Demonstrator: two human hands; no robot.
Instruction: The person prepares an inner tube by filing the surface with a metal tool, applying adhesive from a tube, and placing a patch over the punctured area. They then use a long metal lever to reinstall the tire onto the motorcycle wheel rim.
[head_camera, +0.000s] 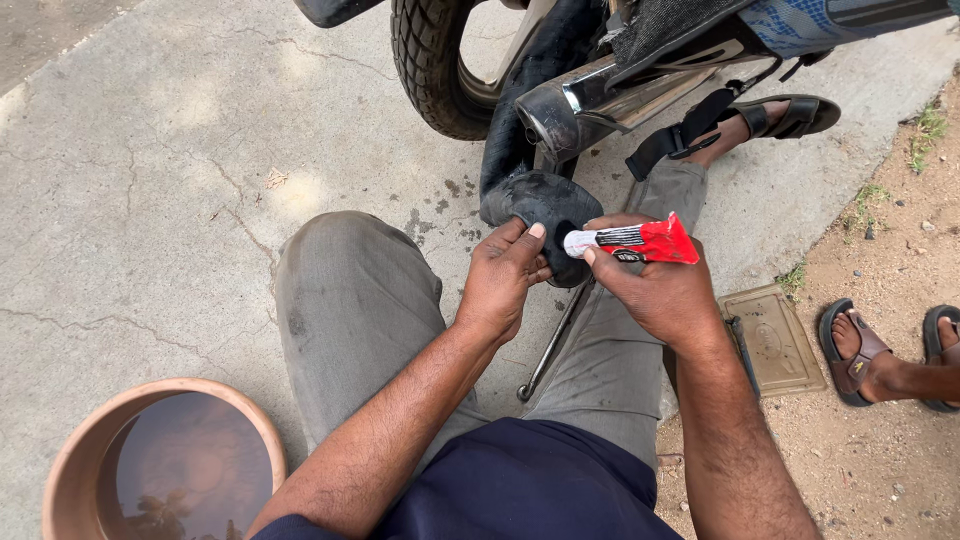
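Both hands grip: left (505, 275) inner tube (545, 205), right (655, 290) glue tube (640, 242).

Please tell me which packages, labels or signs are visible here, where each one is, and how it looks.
Tube: held in the right hand, nozzle end against the black inner tube gripped by the left hand; small, flattened, red with a white neck and a dark printed band.
No signs or screens are in view.
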